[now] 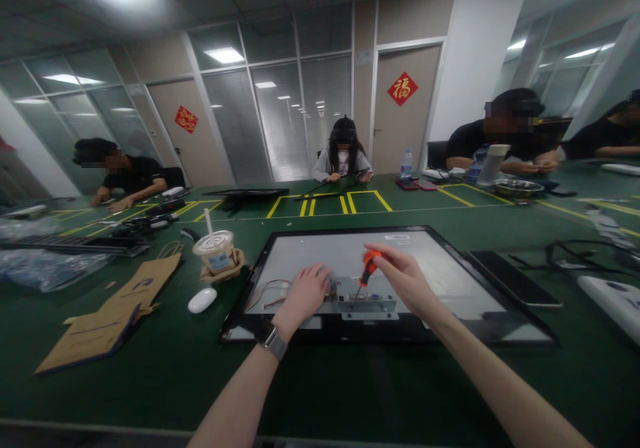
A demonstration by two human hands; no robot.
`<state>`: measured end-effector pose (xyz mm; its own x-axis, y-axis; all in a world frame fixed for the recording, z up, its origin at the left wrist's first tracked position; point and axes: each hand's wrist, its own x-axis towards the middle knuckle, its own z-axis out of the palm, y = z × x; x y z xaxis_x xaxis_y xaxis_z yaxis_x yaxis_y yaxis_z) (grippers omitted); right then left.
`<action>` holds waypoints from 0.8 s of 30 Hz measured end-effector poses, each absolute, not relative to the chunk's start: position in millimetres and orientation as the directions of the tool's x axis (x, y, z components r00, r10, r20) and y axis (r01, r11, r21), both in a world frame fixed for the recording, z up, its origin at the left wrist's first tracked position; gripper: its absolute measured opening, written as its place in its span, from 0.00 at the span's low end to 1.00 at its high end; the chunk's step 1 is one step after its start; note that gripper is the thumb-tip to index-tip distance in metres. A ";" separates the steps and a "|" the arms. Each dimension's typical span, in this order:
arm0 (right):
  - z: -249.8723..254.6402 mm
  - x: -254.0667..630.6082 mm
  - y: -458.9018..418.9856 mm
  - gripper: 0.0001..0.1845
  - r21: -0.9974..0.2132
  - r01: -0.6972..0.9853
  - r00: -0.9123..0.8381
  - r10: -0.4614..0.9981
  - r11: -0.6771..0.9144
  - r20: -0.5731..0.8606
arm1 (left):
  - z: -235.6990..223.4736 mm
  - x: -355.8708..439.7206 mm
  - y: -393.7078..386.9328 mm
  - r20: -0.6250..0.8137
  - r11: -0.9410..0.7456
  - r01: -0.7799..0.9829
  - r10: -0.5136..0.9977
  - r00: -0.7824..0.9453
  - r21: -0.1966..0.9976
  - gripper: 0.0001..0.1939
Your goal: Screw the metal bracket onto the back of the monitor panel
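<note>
A flat display panel (435, 268) with a black border lies on the green table before me, its grey back facing up. Near its front edge sits a metal bracket (369, 314), which seems to hold a small board with connectors. My right hand (407, 280) grips an orange and black screwdriver (370, 268), tilted, its tip down at the bracket. With fingers stretched out, my left hand (306, 293) rests on the panel just left of the bracket. Thin wires (270, 292) run out beside that hand.
Left of the panel stand a drink cup (215, 251) with a straw, a white rounded object (203, 300) and a paper bag (140, 287). A black slab (513, 278) and cables (570, 251) lie to the right. Several people sit around the table.
</note>
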<state>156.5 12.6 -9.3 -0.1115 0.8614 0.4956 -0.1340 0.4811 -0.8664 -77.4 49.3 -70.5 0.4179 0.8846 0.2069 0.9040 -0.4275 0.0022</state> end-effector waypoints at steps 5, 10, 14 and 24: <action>-11.6 156.6 13.6 0.18 -0.866 -0.190 -0.171 0.853 0.462 0.493 | -70.4 -77.1 48.5 0.218 -0.432 0.902 0.879 0.425 -0.014 0.20; -10.2 156.0 13.7 0.17 -0.870 -0.168 -0.142 0.862 0.464 0.487 | -71.8 -77.3 49.4 0.222 -0.429 0.903 0.879 0.422 -0.014 0.20; -5.2 155.1 11.3 0.11 -0.835 -0.054 -0.016 0.836 0.548 0.549 | -74.2 -78.7 51.4 0.224 -0.434 0.901 0.878 0.422 0.006 0.20; -7.6 156.6 9.5 0.18 -0.848 -0.111 -0.161 0.833 0.518 0.529 | -73.7 -78.5 50.7 0.224 -0.442 0.896 0.871 0.437 -0.026 0.19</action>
